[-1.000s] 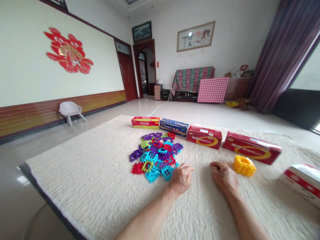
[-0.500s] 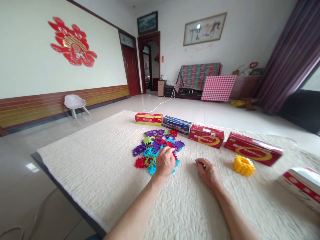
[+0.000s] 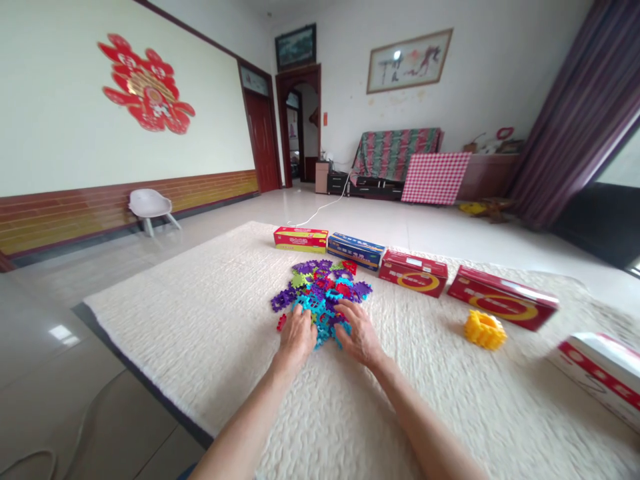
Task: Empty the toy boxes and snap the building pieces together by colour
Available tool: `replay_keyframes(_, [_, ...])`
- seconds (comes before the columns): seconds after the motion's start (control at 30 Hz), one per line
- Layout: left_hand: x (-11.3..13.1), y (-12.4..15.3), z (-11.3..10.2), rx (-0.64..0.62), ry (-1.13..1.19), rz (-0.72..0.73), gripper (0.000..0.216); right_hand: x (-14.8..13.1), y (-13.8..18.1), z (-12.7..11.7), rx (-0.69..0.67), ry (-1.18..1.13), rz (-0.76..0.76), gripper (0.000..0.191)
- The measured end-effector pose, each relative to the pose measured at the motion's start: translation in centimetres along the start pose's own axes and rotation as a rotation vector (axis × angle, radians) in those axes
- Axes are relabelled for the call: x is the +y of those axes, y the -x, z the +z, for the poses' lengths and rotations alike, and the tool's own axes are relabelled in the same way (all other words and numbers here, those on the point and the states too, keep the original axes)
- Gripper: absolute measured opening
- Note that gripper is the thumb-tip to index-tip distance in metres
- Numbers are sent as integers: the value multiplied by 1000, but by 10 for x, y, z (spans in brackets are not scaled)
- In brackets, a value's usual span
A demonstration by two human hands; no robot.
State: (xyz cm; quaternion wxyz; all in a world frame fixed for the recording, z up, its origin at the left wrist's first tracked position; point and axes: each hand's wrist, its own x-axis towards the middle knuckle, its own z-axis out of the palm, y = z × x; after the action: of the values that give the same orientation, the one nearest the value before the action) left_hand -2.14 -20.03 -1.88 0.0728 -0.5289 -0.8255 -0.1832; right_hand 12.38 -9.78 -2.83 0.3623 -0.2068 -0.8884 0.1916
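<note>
A loose pile of interlocking plastic building pieces (image 3: 303,280) in purple, light blue, red and green lies on the cream quilted cover. At the near left of the pile rests my left hand (image 3: 299,333), fingers apart on light blue pieces, a red piece (image 3: 282,322) just beside it. My right hand (image 3: 361,337) reaches in from the near right, thumb and fingers spread over blue and purple pieces. Neither hand visibly grips a piece; those under the fingertips are partly hidden. To the right stands a joined ring of yellow pieces (image 3: 485,329), apart from both hands.
Behind the pile stand a red and yellow box (image 3: 301,239), a blue box (image 3: 355,251) and two dark red boxes (image 3: 413,273). A white and red box (image 3: 603,373) sits at the right. The quilted cover (image 3: 190,320) ends along the table's left edge.
My right hand has moved left from the bare cover to the pile. My left hand has shifted left and slightly nearer me. Both hands, closed before, now have their fingers spread.
</note>
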Motion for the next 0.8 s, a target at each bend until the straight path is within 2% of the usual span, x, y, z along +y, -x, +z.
replay_keyframes(0.1, [-5, -3, -4, -14, 10, 29, 23, -9, -14, 18, -49, 109, 40, 39])
replay_keyframes(0.23, [-10, -6, -14, 38, 32, -8, 28, -7, -17, 28, -45, 155, 89, 31])
replay_keyframes(0.43, [-3, -11, -16, 137, 164, -36, 29, -4, -20, 22, 115, -83, 90, 44])
replay_keyframes(0.63, [3, -8, -6, 166, 337, 114, 27, -1, -33, 18, 112, -402, 459, 40])
replay_keyframes(0.7, [1, -6, -4, 182, 382, 130, 25, -3, -33, 17, 107, -445, 465, 37])
replay_keyframes(0.8, [-2, -7, 0, 203, 430, 103, 25, -12, -30, 16, 74, -508, 393, 35])
